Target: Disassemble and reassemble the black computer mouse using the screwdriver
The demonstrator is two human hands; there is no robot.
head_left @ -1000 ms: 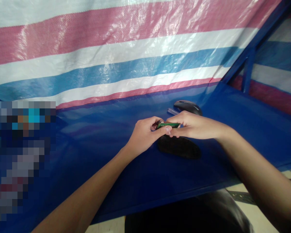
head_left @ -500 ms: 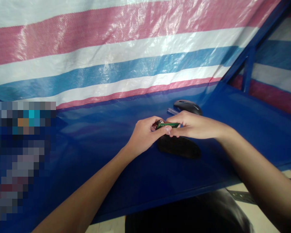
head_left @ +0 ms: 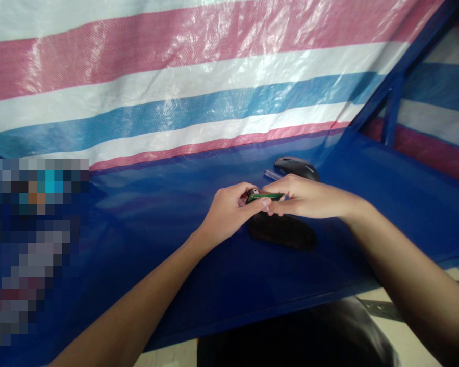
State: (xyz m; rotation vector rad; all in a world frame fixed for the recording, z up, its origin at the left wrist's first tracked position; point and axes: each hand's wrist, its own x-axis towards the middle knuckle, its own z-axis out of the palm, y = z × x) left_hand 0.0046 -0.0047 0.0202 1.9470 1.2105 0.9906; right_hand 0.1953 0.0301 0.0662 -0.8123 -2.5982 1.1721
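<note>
"Where is the green board (head_left: 268, 197) found?"

"It is held up over the blue table (head_left: 199, 300), between the two hands, and is seen nearly edge-on."

"How is it gripped?"

"Its left part is pinched by the left hand (head_left: 228, 205), with the thumb laid along the near side. Its right end is clasped between thumb and fingers by the right hand (head_left: 308, 198). Some of the fingers are hidden, so their exact hold cannot be told."

"What is seen below?"

"A black oval piece (head_left: 285, 233), placed on the near side of the hands and partly covered by them."

"And beyond?"

"A black mouse (head_left: 296, 167) is partly hidden by the right hand. Just to its left, a clear strip (head_left: 272, 175) is seen on the table. The far side is screened by a striped sheet (head_left: 168, 56)."
</note>
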